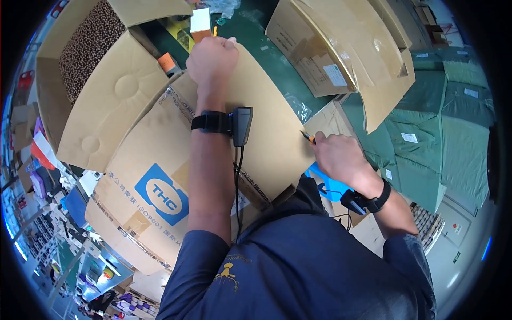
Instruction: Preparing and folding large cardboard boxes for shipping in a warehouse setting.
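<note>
A large brown cardboard box with blue print [122,186] stands in front of me, and its plain flap [266,128] spreads toward the right. At the flap's far end my left hand [213,61] is closed in a fist over the cardboard edge, fingertips partly hidden. A thin orange stick-like piece [215,31] shows just beyond that fist. My right hand [341,160] is wrapped round an orange and black utility knife [309,137]. The knife's tip lies at the flap's right edge. Both wrists wear black straps with small devices.
An open carton full of small dark brown pieces [90,50] stands at far left. Small orange-and-white boxes [201,24] sit on the green table [248,32]. Another open carton [320,48] is at far right, beside green-wrapped stacks [416,128]. A blue stool-like object [325,181] is below my right hand.
</note>
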`<state>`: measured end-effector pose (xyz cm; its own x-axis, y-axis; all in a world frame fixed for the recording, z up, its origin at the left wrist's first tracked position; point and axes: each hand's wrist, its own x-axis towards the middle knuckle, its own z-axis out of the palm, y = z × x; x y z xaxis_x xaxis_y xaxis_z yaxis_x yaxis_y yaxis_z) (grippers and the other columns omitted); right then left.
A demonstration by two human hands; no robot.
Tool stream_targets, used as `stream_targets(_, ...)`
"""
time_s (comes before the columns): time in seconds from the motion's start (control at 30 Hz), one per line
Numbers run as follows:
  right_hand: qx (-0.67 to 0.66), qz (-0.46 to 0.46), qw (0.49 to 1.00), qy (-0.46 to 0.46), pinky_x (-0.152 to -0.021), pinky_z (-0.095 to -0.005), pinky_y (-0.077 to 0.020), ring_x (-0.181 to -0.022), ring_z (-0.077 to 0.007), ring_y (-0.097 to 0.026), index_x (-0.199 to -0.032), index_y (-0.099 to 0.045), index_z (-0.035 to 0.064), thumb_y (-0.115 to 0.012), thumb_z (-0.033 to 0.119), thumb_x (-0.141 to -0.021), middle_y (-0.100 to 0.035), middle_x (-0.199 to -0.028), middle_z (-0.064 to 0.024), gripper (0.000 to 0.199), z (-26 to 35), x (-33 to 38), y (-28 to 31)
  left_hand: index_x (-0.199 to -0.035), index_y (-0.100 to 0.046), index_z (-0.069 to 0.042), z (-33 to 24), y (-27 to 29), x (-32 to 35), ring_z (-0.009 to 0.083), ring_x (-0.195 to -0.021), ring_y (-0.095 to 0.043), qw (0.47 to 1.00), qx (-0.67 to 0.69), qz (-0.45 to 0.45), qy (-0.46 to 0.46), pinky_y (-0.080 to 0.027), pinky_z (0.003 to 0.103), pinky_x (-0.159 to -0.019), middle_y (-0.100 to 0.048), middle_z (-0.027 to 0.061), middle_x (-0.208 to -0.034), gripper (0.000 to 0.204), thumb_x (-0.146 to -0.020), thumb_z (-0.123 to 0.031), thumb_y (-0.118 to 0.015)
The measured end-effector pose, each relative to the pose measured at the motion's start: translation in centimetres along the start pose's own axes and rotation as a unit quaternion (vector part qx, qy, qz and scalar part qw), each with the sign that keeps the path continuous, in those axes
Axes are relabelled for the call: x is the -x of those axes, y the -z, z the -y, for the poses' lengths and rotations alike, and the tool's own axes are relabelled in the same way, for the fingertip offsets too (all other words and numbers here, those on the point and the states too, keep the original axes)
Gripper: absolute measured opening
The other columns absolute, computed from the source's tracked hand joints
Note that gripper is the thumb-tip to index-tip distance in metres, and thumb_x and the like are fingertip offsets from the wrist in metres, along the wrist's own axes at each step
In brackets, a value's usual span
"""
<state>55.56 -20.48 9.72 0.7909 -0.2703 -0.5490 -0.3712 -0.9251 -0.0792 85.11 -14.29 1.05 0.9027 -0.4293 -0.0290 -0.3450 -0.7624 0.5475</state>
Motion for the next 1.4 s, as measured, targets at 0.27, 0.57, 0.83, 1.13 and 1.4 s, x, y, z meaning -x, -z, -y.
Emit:
stream_targets(0.27, 0.016, -0.006, 0.999, -0.03, -0.051, -0.0427, -0.0517, -0.058, -0.034, -0.067, -0.091, -0.054, 0.0018, -0.051, 0.024, -0.102, -0.063, -0.062, -0.0148, 0.025, 1.1, 3.9, 2.8, -0.091, -0.079, -0.015, 0.1, 0.4, 0.1, 0.0338, -0.079, -0.07, 0.999, 0.031, 0.003, 0.016, -0.055, 0.043, -0.072, -0.073, 0.0113, -0.082, 0.03, -0.087, -0.043, -0.07)
stream_targets(0.57, 0.048, 0.0, 0.999, -0.011, -0.051, -0.0426, -0.0522, -0.059, -0.0338, -0.067, -0.088, -0.057, 0.0007, -0.054, 0.022, -0.1, -0.064, -0.063, -0.0147, 0.024, 0.0, 2.8, 0.9, -0.089, -0.079, -0.016, 0.1, 0.2, 0.0, 0.0344, -0.08, -0.07, 0.999, 0.036, -0.011, -0.012, -0.055, 0.043, -0.071, -0.073, 0.0111, -0.082, 0.029, -0.087, -0.043, -0.07)
stream_targets(0.83, -0.029, 0.042, 0.997, 0.062, -0.061, -0.0513, -0.0505, -0.065, -0.0418, -0.065, -0.096, -0.057, -0.0028, -0.052, 0.027, -0.101, -0.064, -0.065, -0.0197, 0.031, -2.1, 0.2, -0.2, -0.09, -0.079, -0.016, 0.2, -0.1, -0.1, 0.0326, -0.081, -0.071, 0.999, 0.031, -0.006, 0.007, -0.055, 0.042, -0.072, -0.074, 0.0096, -0.083, 0.03, -0.087, -0.045, -0.07)
stream_targets(1.13, -0.038, 0.06, 0.997, -0.026, -0.057, -0.0472, -0.0524, -0.065, -0.0386, -0.067, -0.097, -0.056, -0.0024, -0.049, 0.023, -0.102, -0.065, -0.067, -0.0186, 0.027, -0.2, 4.7, 3.4, -0.093, -0.079, -0.017, 0.2, 0.2, 0.0, 0.0323, -0.083, -0.071, 1.0, 0.027, -0.003, 0.013, -0.055, 0.041, -0.075, -0.074, 0.009, -0.085, 0.03, -0.087, -0.044, -0.069)
stream_targets(1.4, -0.023, 0.051, 0.998, -0.015, -0.06, -0.0469, -0.0541, -0.068, -0.0374, -0.069, -0.093, -0.058, -0.0036, -0.053, 0.019, -0.098, -0.067, -0.071, -0.0191, 0.024, -0.7, 2.9, 0.7, -0.091, -0.08, -0.018, -0.3, 0.3, 0.2, 0.0328, -0.082, -0.07, 0.999, 0.039, 0.016, 0.019, -0.055, 0.041, -0.074, -0.074, 0.009, -0.083, 0.029, -0.087, -0.045, -0.069)
